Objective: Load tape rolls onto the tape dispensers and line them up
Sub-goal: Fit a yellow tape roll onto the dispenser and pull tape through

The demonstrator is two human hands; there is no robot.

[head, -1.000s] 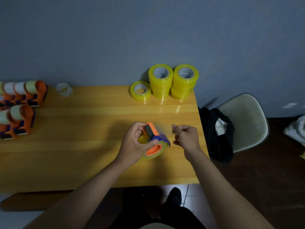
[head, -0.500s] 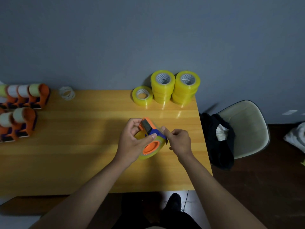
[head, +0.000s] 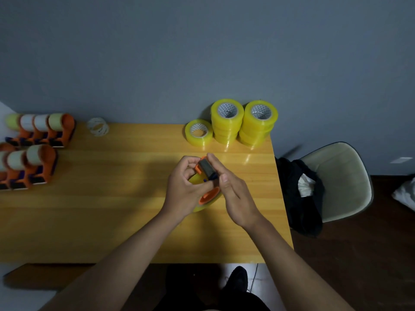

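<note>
Dispenser (head: 207, 173): orange, a yellow roll (head: 205, 202) already on its hub, held just above the tabletop (head: 112, 209) near the right edge, probably so the tape end can be threaded.
Left hand (head: 185, 191): curled round the dispenser from the left, steadying it.
Right hand (head: 233, 194): fingers straight, lying along the dispenser's right side and top; likely smoothing the tape down.
Spare rolls (head: 226, 122): stacked at the far right corner, within reach.
Loaded dispensers (head: 40, 135): two rows at the left edge, where this one likely goes.
</note>
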